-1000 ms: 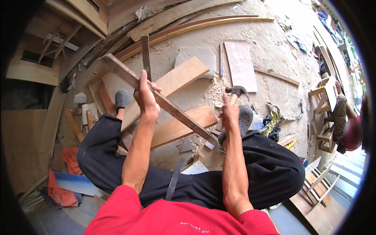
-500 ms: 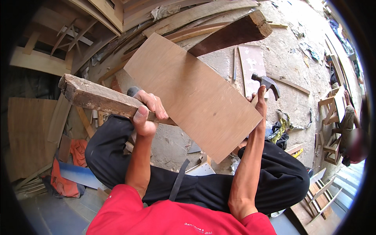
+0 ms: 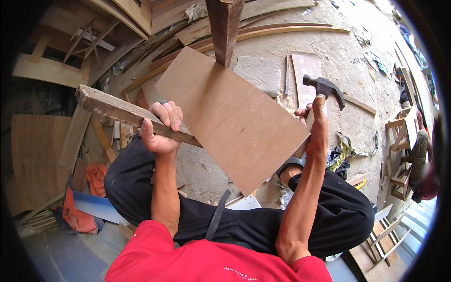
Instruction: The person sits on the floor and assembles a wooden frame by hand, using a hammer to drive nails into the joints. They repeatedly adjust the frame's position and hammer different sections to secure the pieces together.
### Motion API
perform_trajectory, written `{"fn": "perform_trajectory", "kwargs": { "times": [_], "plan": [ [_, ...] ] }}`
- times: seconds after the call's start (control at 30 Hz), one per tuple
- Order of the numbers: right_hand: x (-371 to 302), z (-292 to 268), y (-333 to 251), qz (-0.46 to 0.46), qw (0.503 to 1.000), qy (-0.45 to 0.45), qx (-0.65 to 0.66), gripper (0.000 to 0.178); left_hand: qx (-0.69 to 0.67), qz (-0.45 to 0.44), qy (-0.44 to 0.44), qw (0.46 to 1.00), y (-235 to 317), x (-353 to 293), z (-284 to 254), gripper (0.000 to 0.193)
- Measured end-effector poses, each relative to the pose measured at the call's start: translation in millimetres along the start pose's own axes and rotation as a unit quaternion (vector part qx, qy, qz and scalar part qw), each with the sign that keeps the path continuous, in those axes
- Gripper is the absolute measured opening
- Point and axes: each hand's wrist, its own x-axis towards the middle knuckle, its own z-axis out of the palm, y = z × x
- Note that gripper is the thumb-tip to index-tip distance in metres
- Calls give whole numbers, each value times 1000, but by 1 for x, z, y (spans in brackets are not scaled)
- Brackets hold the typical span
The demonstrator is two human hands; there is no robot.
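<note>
My left hand (image 3: 164, 126) is closed around a rough wooden beam (image 3: 110, 108), whose inner end meets the left edge of a plywood board (image 3: 244, 124). The rectangular board lies tilted between my hands, above my lap. A second, darker wooden beam (image 3: 224, 30) rises from the board's far edge. In my right hand (image 3: 317, 124) is a claw hammer (image 3: 325, 87), gripped high on the handle with the thumb just below its head. That hand is beside the board's right corner; whether it touches the board I cannot tell.
Long planks (image 3: 263, 33) lie along the far side of the floor. A pale flat board (image 3: 305, 75) and thin strips lie beyond the hammer. Orange cloth (image 3: 77, 211) is at the left. Another person (image 3: 423, 155) is at the far right, by wooden frames (image 3: 399, 174).
The board has turned, and its far beam has swung left. My left hand has shifted left along the near beam. The hammer has moved slightly up and right.
</note>
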Motion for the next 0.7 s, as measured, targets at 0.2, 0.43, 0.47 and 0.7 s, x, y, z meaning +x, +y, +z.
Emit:
{"fn": "perform_trajectory", "kwargs": {
  "times": [0.2,0.43,0.47,0.7],
  "plan": [
    [-17,10,-19,-6,995,-101,12,49,29,-7,-12,999,-4,-1,-1,49],
    [-41,41,-36,36,993,-70,-88,36,113,-3,52,992,-10,-3,5,44],
    [-39,41,-33,34,992,-76,-92,35,123,-9,65,990,-9,-4,5,43],
    [-22,37,-14,44,996,-77,-23,34,183,-4,116,976,-18,-4,-3,39]
  ]
}}
